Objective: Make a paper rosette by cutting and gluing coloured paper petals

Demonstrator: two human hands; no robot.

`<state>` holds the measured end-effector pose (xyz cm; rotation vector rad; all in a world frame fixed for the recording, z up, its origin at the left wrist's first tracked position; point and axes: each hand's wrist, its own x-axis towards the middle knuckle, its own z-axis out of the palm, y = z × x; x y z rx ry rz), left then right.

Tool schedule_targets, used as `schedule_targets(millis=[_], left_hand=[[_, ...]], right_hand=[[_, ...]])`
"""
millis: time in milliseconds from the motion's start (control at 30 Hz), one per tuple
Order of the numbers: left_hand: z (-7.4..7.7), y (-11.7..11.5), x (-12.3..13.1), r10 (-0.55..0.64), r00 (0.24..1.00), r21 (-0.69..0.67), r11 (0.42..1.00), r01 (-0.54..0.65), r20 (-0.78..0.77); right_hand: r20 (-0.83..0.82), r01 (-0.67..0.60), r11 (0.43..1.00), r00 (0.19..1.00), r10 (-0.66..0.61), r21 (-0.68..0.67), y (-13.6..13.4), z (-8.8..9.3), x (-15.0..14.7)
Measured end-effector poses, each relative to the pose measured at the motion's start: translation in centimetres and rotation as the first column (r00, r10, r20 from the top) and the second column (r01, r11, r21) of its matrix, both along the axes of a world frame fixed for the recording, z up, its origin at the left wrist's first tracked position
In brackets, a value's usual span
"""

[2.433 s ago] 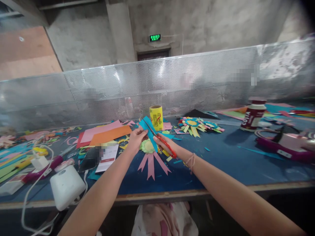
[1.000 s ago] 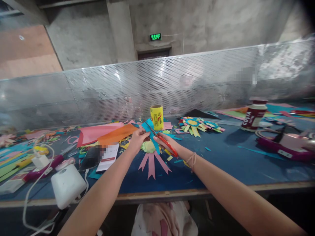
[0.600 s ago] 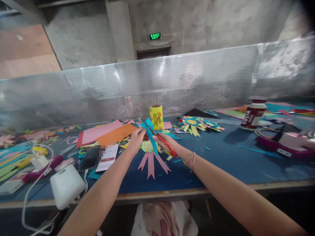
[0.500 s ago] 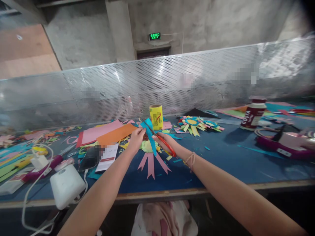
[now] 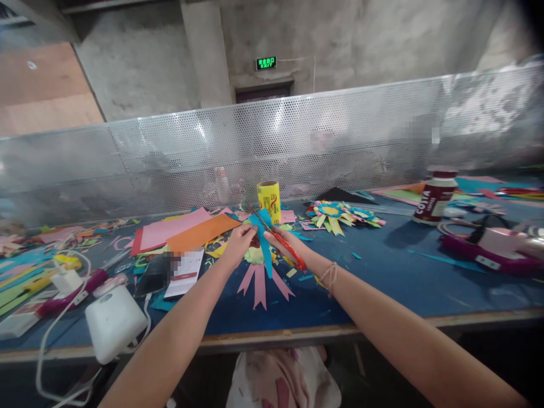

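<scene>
My left hand (image 5: 237, 243) pinches the upper end of a blue paper strip (image 5: 264, 241) held above the table. My right hand (image 5: 285, 245) grips red-handled scissors (image 5: 284, 242), whose blades cross the strip near its top. Directly below both hands lies a paper rosette with pink ribbon tails (image 5: 260, 282) and a light green centre (image 5: 253, 255) on the blue tabletop (image 5: 382, 277).
A yellow tape roll (image 5: 269, 201) stands behind the hands, with pink and orange sheets (image 5: 187, 229) to its left. Finished paper rosettes (image 5: 340, 216) and a brown bottle (image 5: 434, 196) are to the right. A white device (image 5: 114, 323), a phone (image 5: 170, 269) and a glue gun (image 5: 488, 249) lie around.
The blue strip has tilted and dropped slightly as the scissors worked along its top. Both hands stay over the rosette, shifted a little.
</scene>
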<state>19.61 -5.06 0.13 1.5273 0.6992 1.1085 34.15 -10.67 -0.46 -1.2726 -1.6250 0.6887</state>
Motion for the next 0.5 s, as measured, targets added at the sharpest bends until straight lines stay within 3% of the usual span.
schedule_targets(millis=[133,267,400,500], left_hand=[[-0.1,0.1,0.0,-0.013,1.0,0.0,1.0,0.013,-0.007],[-0.3,0.3,0.0,-0.001,1.0,0.005,1.0,0.001,-0.021],[-0.6,1.1,-0.1,0.072,0.996,-0.016,0.997,-0.072,0.046],[-0.6,1.7,-0.3,0.155,0.979,-0.059,0.987,-0.148,0.131]], right_hand=[[0.044,0.074,0.996,0.996,-0.076,0.045,0.1,0.2,0.0],[-0.019,0.121,0.99,0.993,-0.12,0.072,0.8,0.1,0.5],[-0.065,0.259,0.955,0.966,-0.252,0.143,1.7,0.2,2.1],[-0.07,0.303,0.947,0.952,-0.297,0.103,2.1,0.2,3.2]])
